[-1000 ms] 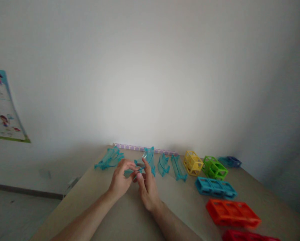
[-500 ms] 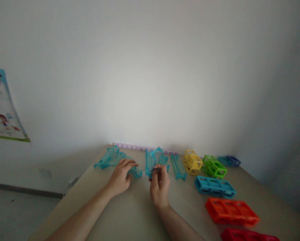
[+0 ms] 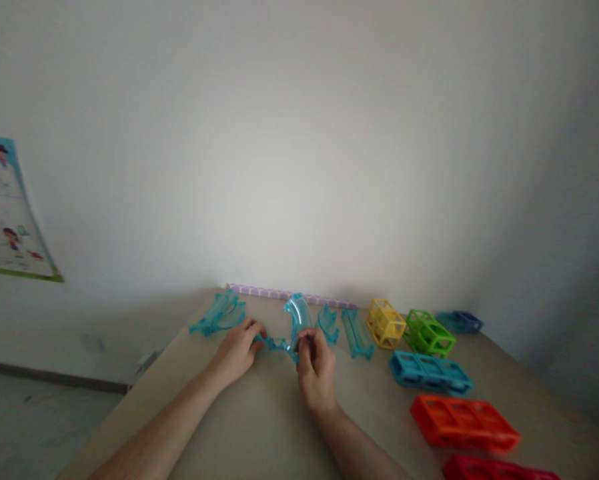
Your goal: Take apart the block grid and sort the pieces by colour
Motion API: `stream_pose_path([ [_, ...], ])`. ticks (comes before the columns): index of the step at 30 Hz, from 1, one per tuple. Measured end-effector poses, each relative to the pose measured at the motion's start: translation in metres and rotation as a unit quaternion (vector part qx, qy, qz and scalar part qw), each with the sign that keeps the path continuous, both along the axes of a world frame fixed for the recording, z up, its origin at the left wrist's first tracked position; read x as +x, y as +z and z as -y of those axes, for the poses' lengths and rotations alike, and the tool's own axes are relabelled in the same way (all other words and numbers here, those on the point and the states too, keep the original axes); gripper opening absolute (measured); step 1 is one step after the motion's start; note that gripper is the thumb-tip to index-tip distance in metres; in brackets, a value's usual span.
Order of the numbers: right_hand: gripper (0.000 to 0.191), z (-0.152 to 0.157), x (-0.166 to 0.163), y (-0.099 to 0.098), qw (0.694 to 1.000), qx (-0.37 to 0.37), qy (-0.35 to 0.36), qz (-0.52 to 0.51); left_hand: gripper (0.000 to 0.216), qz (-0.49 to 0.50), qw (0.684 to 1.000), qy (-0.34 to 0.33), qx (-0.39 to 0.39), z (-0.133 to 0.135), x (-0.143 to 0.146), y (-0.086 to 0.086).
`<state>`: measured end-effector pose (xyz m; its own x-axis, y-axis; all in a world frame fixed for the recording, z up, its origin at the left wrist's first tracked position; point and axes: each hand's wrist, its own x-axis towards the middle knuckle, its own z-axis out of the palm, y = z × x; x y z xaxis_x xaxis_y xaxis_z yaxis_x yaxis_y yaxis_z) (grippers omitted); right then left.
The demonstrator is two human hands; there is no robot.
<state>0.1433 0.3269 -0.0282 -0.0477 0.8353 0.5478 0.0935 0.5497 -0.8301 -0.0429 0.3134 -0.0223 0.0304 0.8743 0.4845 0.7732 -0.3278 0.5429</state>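
Two hands [image 3: 238, 350] [image 3: 317, 367]; one yellow frame [image 3: 385, 325] (one green frame [image 3: 428, 333]).

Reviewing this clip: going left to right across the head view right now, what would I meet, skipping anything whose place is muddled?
Wall poster → left hand → curved teal piece → right hand → straight teal piece → yellow frame → green frame → dark blue piece.

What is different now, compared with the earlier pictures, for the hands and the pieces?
Since the earliest picture, the left hand has shifted slightly left and the right hand rightward, so they no longer meet. The left hand is now at a low blue piece; the right hand holds a curved blue piece, turned differently than in the middle picture. The yellow block, green block and orange block stayed in place.
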Motion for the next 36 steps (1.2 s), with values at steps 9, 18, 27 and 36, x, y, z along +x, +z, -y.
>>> stream_pose_path([
  [9,0.017,0.001,-0.006,-0.002,0.997,-0.049,0.051,-0.021,0.010,0.145,0.985,0.054,0.079,-0.009,-0.008,-0.003],
  [18,0.019,0.004,-0.010,-0.002,0.984,-0.112,0.139,0.013,0.033,0.282,0.939,0.126,0.149,-0.025,-0.022,-0.014],
  [27,0.022,0.003,-0.014,-0.007,0.970,-0.148,0.193,-0.021,0.031,0.299,0.930,0.152,0.151,-0.018,-0.019,-0.005],
  [36,0.021,0.006,-0.015,-0.004,0.967,-0.157,0.195,-0.040,0.033,0.351,0.930,0.070,0.077,-0.013,-0.005,-0.004],
])
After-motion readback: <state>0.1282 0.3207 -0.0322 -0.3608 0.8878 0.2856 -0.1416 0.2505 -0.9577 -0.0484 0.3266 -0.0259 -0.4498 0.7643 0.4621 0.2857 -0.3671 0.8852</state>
